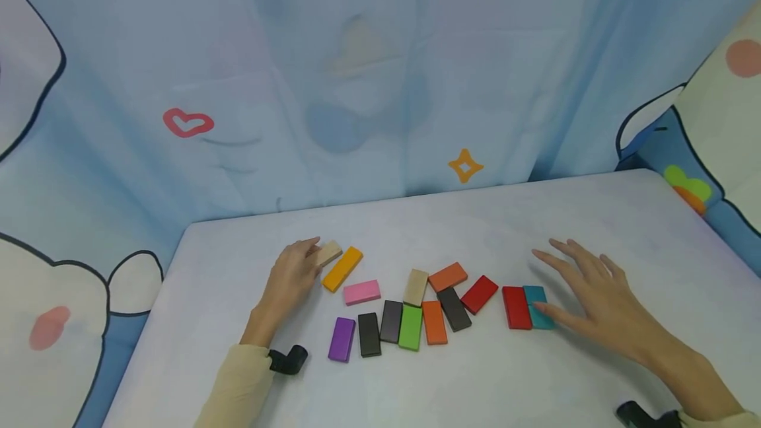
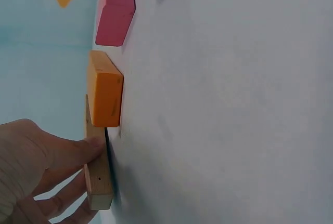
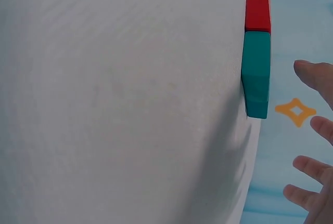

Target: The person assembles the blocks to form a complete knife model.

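At the left end of the scattered blocks, my left hand (image 1: 289, 281) pinches a beige wooden block (image 2: 99, 180) between thumb and fingers. The block stays low at the tabletop, close beside a yellow-orange block (image 1: 342, 269). A pink block (image 1: 361, 292) lies just beyond that one. Over on the right, my right hand (image 1: 615, 312) hovers with spread fingers and holds nothing. Its thumb is above a teal block (image 3: 256, 70), apart from it in the right wrist view. A red block (image 1: 516, 308) lies against the teal one's left side.
Purple (image 1: 341, 340), black (image 1: 369, 335), grey (image 1: 391, 321), green (image 1: 410, 327) and orange (image 1: 434, 323) blocks lie across the middle of the white table (image 1: 475, 388). Behind them are a second beige block (image 1: 415, 287) and another red block (image 1: 479, 294). A blue printed curtain (image 1: 368, 170) hangs behind.
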`<move>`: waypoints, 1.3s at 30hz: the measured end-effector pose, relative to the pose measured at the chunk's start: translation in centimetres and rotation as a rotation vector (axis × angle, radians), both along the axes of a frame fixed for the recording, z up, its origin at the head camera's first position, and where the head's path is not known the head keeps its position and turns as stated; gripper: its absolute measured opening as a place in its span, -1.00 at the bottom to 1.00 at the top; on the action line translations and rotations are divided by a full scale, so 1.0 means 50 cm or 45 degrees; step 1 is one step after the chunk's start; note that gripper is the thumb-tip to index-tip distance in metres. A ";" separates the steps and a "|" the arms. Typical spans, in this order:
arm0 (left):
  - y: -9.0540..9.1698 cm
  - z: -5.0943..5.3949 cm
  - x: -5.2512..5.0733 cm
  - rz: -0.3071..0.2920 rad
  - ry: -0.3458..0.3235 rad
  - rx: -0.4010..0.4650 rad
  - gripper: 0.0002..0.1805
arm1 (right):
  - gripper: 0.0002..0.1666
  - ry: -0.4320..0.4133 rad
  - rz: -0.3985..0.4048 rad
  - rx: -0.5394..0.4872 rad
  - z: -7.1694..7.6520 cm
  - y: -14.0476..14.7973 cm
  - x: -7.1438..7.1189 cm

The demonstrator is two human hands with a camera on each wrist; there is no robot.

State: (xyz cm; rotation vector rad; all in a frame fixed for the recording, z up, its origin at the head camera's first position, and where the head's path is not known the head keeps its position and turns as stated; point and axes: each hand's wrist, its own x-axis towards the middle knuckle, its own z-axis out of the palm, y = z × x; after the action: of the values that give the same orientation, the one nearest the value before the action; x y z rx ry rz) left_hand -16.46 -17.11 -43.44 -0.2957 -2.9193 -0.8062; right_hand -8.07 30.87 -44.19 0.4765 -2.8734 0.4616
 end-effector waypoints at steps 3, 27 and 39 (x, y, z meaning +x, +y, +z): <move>0.011 0.002 -0.017 -0.034 -0.038 0.038 -0.47 | 0.15 -0.003 0.003 0.000 -0.002 0.001 0.003; 0.038 0.013 -0.043 -0.393 -0.098 -0.065 -0.62 | 0.04 0.059 0.251 -0.010 0.041 -0.073 -0.044; 0.031 0.015 -0.051 -0.379 -0.107 -0.005 -0.63 | -0.52 -0.138 0.679 -0.059 0.093 -0.282 -0.159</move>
State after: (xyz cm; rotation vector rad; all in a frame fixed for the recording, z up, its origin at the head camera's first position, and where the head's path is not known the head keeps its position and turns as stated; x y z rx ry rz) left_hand -19.02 -15.58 -42.70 -0.7274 -2.9961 -0.8678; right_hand -16.01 16.77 -39.52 1.2527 -2.8003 0.6466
